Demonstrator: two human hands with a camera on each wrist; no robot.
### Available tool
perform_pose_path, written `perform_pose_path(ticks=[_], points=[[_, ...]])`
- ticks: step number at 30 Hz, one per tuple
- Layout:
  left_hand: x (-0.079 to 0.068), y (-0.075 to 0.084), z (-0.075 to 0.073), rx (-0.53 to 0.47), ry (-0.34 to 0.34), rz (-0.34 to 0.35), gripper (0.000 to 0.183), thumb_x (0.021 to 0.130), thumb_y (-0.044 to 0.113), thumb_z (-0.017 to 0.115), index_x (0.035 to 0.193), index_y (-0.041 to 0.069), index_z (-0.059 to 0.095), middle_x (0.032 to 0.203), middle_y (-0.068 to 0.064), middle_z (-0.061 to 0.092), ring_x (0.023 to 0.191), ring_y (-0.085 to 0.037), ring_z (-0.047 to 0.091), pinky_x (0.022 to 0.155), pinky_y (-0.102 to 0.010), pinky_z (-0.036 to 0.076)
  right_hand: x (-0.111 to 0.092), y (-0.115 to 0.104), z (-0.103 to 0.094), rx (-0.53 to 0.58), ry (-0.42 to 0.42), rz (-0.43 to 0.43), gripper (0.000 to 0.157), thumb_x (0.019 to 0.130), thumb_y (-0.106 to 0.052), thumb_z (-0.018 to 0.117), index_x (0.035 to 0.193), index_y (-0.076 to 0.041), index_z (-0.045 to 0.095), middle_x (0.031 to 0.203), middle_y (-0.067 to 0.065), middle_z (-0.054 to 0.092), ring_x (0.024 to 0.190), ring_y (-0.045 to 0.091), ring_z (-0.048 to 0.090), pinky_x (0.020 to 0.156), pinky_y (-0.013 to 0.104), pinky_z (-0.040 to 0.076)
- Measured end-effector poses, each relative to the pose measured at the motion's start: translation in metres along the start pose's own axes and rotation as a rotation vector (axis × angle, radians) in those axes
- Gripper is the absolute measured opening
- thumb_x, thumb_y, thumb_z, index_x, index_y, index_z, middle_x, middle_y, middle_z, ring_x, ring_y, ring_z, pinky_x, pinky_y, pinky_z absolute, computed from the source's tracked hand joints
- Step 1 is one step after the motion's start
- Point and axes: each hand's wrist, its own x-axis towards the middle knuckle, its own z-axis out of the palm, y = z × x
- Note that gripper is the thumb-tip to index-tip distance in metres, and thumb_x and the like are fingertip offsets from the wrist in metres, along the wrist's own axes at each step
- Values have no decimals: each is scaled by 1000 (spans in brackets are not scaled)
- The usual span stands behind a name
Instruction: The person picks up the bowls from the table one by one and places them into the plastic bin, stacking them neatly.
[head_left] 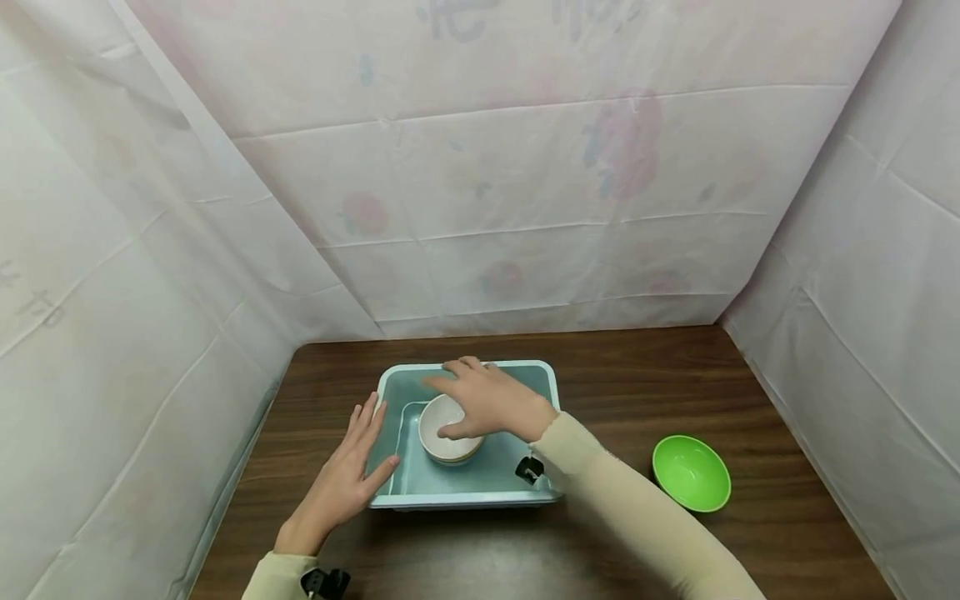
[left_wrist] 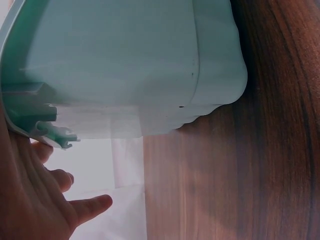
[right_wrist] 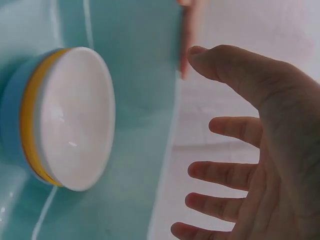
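A stack of bowls stands in a light blue-green plastic tub (head_left: 480, 500). The white bowl (right_wrist: 77, 120) is uppermost, with a yellow bowl (right_wrist: 30, 120) and a blue bowl (right_wrist: 12, 115) showing below it. Over the stack, apart from it, hovers my right hand (head_left: 487, 404), its fingers spread and holding nothing. My left hand (head_left: 341, 479) lies along the tub's left rim with fingers extended. In the left wrist view the left hand (left_wrist: 40, 195) touches the rim, though part of the contact is hidden.
A bright green bowl (head_left: 692, 473) sits on the dark wooden table (head_left: 615, 375), to the right of the tub. Pale patterned sheets (head_left: 525, 208) hang behind the table and along both sides.
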Motion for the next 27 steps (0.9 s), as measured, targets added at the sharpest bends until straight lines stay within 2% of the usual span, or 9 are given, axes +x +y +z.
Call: perform_pose_path(ticks=[5, 10, 16, 21, 27], points=[[1, 1, 0, -21, 1, -2, 80, 102, 37, 63, 165, 9, 22, 175, -6, 6, 159, -43, 6, 113, -74, 28, -21, 10, -21, 73, 69, 45, 78, 92, -59, 70, 158, -27, 44, 159, 11, 44, 147, 32, 40, 109, 61, 45], [2, -1, -1, -28, 2, -7, 81, 102, 37, 63, 165, 10, 22, 175, -6, 6, 160, -40, 5, 114, -74, 28, -40, 22, -33, 93, 159, 62, 80, 91, -57, 72, 158, -25, 43, 158, 11, 44, 146, 31, 41, 106, 61, 46], [2, -2, -1, -28, 4, -3, 81, 102, 36, 63, 166, 11, 21, 175, -6, 6, 159, -43, 6, 112, -76, 28, -58, 34, -36, 105, 247, 77, 81, 90, -55, 74, 158, -24, 43, 157, 8, 44, 144, 29, 41, 103, 61, 47], [-1, -2, -1, -34, 7, -11, 81, 102, 36, 64, 166, 12, 20, 175, -7, 6, 157, -48, 8, 109, -78, 30, -70, 39, -36, 117, 270, 107, 81, 90, -56, 73, 159, -28, 41, 159, 5, 43, 146, 28, 40, 105, 62, 45], [-1, -2, 1, -44, -1, -20, 81, 101, 36, 64, 166, 12, 20, 175, -5, 5, 159, -44, 5, 111, -77, 28, -86, 46, -37, 147, 295, 164, 81, 91, -56, 73, 159, -28, 41, 158, 7, 43, 146, 30, 39, 107, 63, 43]])
